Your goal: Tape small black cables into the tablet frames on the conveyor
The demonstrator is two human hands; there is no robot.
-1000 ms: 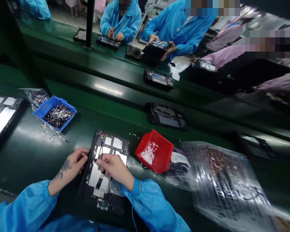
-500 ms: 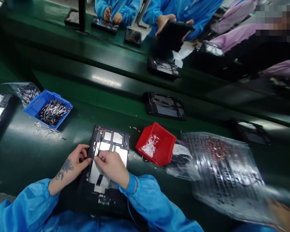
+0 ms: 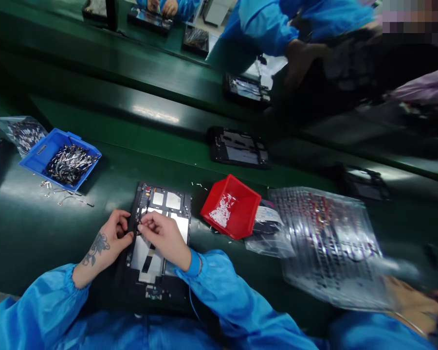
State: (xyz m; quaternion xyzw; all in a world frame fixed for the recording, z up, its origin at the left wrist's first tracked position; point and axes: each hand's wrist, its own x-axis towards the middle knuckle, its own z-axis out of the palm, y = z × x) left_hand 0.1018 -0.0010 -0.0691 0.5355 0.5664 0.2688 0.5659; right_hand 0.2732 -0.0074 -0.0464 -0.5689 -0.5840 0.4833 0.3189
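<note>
While left hand [image 3: 111, 236], thumb spread from forefinger, meets nine-o'clock edge of open device [image 3: 156, 265], right hand's [image 3: 163, 237] grip can't be told; device, eight o'clock from red bin [image 3: 243, 214], probably light, stiff, fragile: hold by rim.

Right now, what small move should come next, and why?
Probably a light downward press with the right hand near the left edge of the flat black rectangular device with silver panels: that hand's fingers are bunched there, with the left hand beside that edge, placed to steady it. Anything pinched is too small to tell.
</note>
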